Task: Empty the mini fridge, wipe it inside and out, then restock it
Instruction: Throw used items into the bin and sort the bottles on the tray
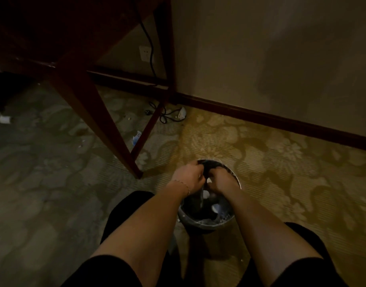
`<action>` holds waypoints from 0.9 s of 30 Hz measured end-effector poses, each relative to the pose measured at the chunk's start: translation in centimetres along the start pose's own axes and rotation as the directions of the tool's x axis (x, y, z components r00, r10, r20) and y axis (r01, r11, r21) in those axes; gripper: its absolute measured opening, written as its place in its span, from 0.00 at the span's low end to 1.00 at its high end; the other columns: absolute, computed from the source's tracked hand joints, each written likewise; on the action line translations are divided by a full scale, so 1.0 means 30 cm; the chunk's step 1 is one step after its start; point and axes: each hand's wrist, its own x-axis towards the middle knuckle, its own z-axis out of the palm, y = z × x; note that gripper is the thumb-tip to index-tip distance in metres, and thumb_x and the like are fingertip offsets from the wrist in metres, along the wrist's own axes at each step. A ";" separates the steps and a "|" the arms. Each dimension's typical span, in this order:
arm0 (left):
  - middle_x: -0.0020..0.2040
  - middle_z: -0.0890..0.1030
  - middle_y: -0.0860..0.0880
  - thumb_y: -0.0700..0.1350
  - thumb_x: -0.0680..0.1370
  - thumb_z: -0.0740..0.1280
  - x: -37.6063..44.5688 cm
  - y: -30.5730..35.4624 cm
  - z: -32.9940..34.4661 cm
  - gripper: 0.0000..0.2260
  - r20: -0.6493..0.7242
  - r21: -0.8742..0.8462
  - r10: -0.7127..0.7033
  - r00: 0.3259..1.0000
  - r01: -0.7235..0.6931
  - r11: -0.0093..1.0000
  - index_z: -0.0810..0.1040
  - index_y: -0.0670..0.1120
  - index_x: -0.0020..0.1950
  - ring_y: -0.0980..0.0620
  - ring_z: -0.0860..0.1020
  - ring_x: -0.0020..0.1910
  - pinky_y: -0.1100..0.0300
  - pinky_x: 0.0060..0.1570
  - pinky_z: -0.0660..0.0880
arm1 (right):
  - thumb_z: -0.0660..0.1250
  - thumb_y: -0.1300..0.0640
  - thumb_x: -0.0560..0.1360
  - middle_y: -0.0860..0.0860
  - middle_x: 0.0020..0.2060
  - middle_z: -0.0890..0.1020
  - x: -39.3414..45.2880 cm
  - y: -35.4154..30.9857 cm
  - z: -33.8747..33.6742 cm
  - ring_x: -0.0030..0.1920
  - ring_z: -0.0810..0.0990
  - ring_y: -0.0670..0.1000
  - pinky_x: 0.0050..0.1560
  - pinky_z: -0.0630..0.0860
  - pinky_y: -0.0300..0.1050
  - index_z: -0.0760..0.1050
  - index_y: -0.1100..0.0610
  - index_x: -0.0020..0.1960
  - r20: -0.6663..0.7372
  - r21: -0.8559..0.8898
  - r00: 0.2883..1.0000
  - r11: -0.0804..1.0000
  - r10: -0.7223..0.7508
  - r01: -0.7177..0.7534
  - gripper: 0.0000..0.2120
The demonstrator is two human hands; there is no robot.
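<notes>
Head view: both hands grip black liner (pixel 207 165), seemingly, over littered bin (pixel 207 221).

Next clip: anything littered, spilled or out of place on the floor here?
Yes. Litter lies on the carpet under the table: a blue-white scrap by its leg and small pale crumbs nearby. A white crumpled piece sits among loose cable by the baseboard. Both hands work at the bin.
</notes>
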 end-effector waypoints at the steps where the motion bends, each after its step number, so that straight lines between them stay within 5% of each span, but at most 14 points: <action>1: 0.61 0.73 0.44 0.53 0.80 0.61 -0.002 -0.006 0.017 0.13 0.015 0.015 -0.015 1.000 0.015 1.000 0.76 0.46 0.58 0.42 0.77 0.55 0.50 0.51 0.76 | 0.68 0.52 0.73 0.53 0.58 0.81 0.001 0.006 0.001 0.58 0.80 0.57 0.57 0.77 0.54 0.78 0.52 0.60 -0.012 0.008 1.000 1.000 0.004 -0.004 0.16; 10: 0.65 0.72 0.46 0.52 0.80 0.61 -0.163 0.036 -0.097 0.14 0.052 -0.057 -0.076 0.996 0.079 0.995 0.74 0.48 0.63 0.43 0.77 0.57 0.50 0.52 0.75 | 0.70 0.50 0.75 0.57 0.62 0.76 -0.198 -0.029 -0.121 0.62 0.75 0.57 0.64 0.73 0.52 0.76 0.56 0.62 0.019 -0.051 0.998 0.997 0.064 -0.063 0.18; 16: 0.62 0.74 0.47 0.52 0.80 0.61 -0.394 0.163 -0.489 0.15 0.095 -0.069 -0.065 0.993 0.072 0.995 0.74 0.48 0.63 0.45 0.77 0.57 0.50 0.54 0.77 | 0.70 0.53 0.75 0.57 0.58 0.78 -0.511 -0.256 -0.487 0.55 0.78 0.57 0.54 0.76 0.48 0.77 0.57 0.61 0.016 0.017 0.997 0.997 0.076 -0.076 0.16; 27: 0.57 0.73 0.48 0.54 0.80 0.60 -0.865 0.329 -1.336 0.13 0.034 -0.026 0.035 0.999 -0.035 0.999 0.75 0.48 0.59 0.46 0.77 0.51 0.54 0.44 0.73 | 0.69 0.50 0.78 0.52 0.65 0.71 -1.137 -0.855 -1.175 0.59 0.76 0.53 0.56 0.76 0.47 0.73 0.55 0.69 -0.160 0.075 0.982 0.993 0.104 -0.093 0.22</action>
